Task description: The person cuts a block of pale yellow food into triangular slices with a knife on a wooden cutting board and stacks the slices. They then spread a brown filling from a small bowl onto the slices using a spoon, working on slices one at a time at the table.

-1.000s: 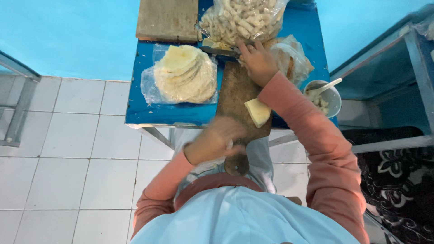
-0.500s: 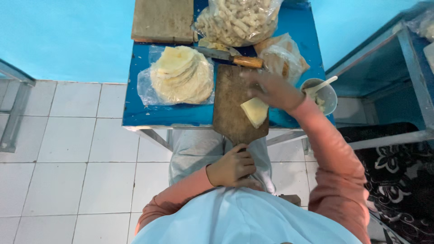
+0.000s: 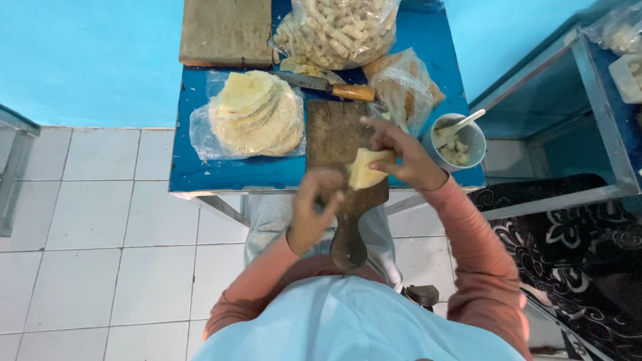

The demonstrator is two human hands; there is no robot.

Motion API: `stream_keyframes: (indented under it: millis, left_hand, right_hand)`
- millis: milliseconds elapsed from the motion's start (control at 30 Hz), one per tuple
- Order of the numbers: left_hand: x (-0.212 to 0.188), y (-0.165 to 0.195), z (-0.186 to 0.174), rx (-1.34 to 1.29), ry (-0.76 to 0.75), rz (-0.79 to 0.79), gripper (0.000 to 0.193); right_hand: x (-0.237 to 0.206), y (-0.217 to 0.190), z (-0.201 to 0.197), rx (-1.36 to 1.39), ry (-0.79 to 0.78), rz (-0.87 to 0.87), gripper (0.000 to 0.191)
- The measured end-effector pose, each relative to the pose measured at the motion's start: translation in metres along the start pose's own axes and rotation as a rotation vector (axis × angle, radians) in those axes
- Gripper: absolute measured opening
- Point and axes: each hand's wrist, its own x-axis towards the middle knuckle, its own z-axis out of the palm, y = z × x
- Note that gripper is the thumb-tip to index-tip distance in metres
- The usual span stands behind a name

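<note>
From the head view, the right hand (image 3: pixel 401 155) pinches a pale folded wrapper (image 3: pixel 366 168) over the wooden board (image 3: pixel 334 144) at the blue surface's (image 3: pixel 200 175) near edge, while the left hand (image 3: pixel 314 210), fingers curled, touches the wrapper's corner.

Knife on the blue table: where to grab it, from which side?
Grip the knife by its wooden handle, coming from the right. It lies flat, the blade pointing left under the bag of rolls; the handle end lies bare above the cutting board.
</note>
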Motion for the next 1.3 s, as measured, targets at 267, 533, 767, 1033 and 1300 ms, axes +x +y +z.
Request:
stream_keyframes:
  millis: [267, 533, 767, 1033, 1300]
  left_hand:
    - [0.056, -0.057, -0.007, -0.676, -0.157, -0.456, 0.027]
    - [0.046, -0.045, -0.004, -0.423, -0.006, -0.331, 0.019]
    - [0.045, -0.036, -0.005, -0.325, 0.027, -0.323, 0.019]
    - [0.045, -0.031, -0.004, -0.287, 0.011, -0.302, 0.026]
    - [0.04, -0.043, -0.007, -0.257, 0.09, -0.314, 0.021]
  right_hand:
    - [0.01, 0.019, 0.062, 0.093, 0.537, -0.239, 0.077]
    - [-0.011, 0.028, 0.09, -0.224, 0.561, -0.241, 0.059]
    - [-0.005, 0.035, 0.078, 0.484, 0.593, 0.01, 0.058]
    - [-0.01, 0.042, 0.092, 0.119, 0.591, -0.076, 0.065]
    - [-0.008, 0.054, 0.073, 0.71, 0.678, -0.009, 0.059]
